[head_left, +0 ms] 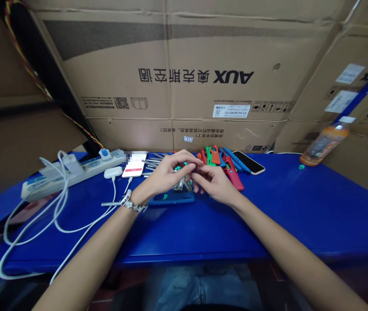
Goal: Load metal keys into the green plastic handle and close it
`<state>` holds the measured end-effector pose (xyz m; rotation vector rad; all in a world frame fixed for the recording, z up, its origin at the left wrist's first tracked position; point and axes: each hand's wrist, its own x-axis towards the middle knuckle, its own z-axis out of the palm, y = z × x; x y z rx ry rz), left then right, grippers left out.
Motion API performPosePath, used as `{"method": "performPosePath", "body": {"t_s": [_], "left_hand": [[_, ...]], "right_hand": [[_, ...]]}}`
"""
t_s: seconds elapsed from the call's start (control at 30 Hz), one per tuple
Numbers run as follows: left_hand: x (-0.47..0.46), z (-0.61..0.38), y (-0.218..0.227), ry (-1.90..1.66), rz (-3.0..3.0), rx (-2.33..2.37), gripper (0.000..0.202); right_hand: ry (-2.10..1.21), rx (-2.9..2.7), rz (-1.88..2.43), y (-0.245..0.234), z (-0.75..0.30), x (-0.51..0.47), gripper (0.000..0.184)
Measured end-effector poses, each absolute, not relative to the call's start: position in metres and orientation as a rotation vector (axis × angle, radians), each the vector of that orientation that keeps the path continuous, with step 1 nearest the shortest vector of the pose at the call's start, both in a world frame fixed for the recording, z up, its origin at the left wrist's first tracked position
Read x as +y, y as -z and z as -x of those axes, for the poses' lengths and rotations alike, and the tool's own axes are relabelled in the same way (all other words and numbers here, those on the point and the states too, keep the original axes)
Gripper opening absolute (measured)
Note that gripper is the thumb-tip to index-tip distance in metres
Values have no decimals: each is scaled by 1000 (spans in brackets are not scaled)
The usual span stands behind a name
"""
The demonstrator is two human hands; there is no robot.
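My left hand (170, 172) and my right hand (217, 183) meet above the middle of the blue table, fingertips pinched close together. Whatever lies between the fingers is too small or hidden to make out. Under them sits a blue plastic piece (177, 199) with a green mark, partly covered by my left hand. Small shiny metal parts (184, 185) and bits of green show just behind it. Several slim metal pieces (153, 161) lie beyond my left wrist. To the right of my fingers is a pile of red, green, orange and blue plastic pieces (215, 154).
On the left are a power strip (74, 175), white cables (61, 203), a white earbud case (113, 172) and a lit phone (135, 165). A dark-screened phone (249, 163) lies right of the pile. A drink bottle (327, 141) leans against the cardboard (171, 47) at right.
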<state>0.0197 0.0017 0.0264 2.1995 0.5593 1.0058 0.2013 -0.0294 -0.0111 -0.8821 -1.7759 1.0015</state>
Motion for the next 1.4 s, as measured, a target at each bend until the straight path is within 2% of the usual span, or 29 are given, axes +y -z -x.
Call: {"method": "performPosePath", "body": {"t_s": [0.13,0.27,0.37,0.6,0.7,0.83,0.97,1.07,1.23,1.4], "left_hand": [[2,-17,-28,-1019,-2203,589,21],[4,-24,-23,-1165,-2158,701,22],[3,-28,-20,-1223,-2102,769,29],[1,-22,-27,-1086,-2239,576,20],[3,-25,-25,-1185,-2226,653,16],[6,-30,-17,-1297,-2147,800,28],[3,-27,-19,-1226,-2176,663,20],[0,-22,-25,-1124,-2218,524,21],[2,-26,-22,-1221,-2158,649,14],[5,-31,-15,-1296,-2046,763,25]], "right_hand": [[-908,-1788,876,12,-197,-32,27],[-748,-1564,901,17,-188,-29,31],[-835,-1544,906,17,-189,-27,29],[-1018,-1739,828,10,-199,-31,27],[-954,-1598,837,15,-191,-31,32],[-840,-1460,919,18,-184,-28,36],[-934,-1617,880,15,-191,-29,31],[-976,-1720,802,14,-197,-29,29],[-833,-1619,862,18,-191,-28,33],[-787,-1570,903,19,-190,-26,30]]}}
